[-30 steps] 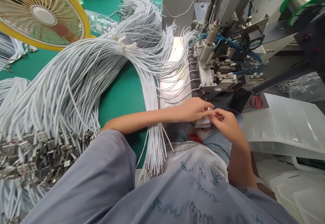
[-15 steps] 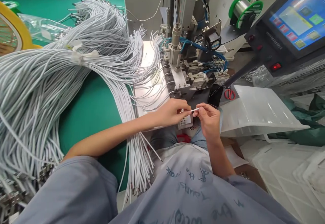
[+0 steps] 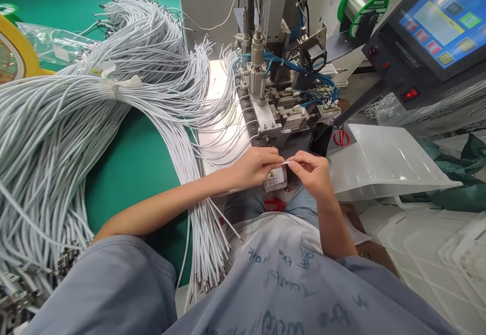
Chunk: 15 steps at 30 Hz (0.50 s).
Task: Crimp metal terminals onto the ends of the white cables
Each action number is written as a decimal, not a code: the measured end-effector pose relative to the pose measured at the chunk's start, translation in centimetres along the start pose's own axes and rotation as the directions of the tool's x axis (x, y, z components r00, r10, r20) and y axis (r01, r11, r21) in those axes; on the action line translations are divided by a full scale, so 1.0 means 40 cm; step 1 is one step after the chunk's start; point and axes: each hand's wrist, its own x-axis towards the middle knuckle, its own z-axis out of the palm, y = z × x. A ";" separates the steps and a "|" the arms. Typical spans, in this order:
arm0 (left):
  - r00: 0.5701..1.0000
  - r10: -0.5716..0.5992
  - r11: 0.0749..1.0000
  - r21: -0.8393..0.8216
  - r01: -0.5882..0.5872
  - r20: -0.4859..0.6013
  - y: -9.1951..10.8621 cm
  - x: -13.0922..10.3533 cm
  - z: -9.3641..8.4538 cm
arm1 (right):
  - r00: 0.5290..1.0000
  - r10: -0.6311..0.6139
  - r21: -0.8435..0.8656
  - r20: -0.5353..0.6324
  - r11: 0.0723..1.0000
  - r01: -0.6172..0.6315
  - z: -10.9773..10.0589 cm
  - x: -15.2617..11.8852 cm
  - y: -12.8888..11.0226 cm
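Note:
My left hand point(image 3: 261, 165) pinches a white cable point(image 3: 285, 162) close to its end, in front of the machine. From the other side my right hand point(image 3: 312, 170) has its thumb and fingers closed on the tip of that same cable. Only a short white piece shows between the two hands. Beneath my left forearm a bundle of white cables point(image 3: 176, 145) hangs over the table edge, its stripped ends near my lap. Single cables run from the bundle into the side of the machine point(image 3: 261, 107).
A green table point(image 3: 125, 168) carries the cable heap at left. A wire spool point(image 3: 359, 8) and a touchscreen point(image 3: 440, 21) stand at upper right. Right of the machine are a phone point(image 3: 320, 140), red-handled scissors point(image 3: 342, 138) and a translucent plastic tray point(image 3: 395, 158).
My right hand has come nearer to my left, and its fingers have shifted on the cable's tip. Less of the cable shows between them. The view has moved slightly.

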 end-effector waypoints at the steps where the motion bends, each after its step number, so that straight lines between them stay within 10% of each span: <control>1: 1.000 0.006 1.000 0.003 -0.006 0.014 -0.001 0.001 -0.002 | 1.000 0.005 -0.002 0.028 1.000 -0.005 -0.003 0.002 0.001; 15: 0.993 -0.056 0.995 -0.084 0.048 -0.102 -0.001 -0.005 0.023 | 0.959 -0.132 -0.022 -0.250 0.991 0.131 0.064 -0.017 0.024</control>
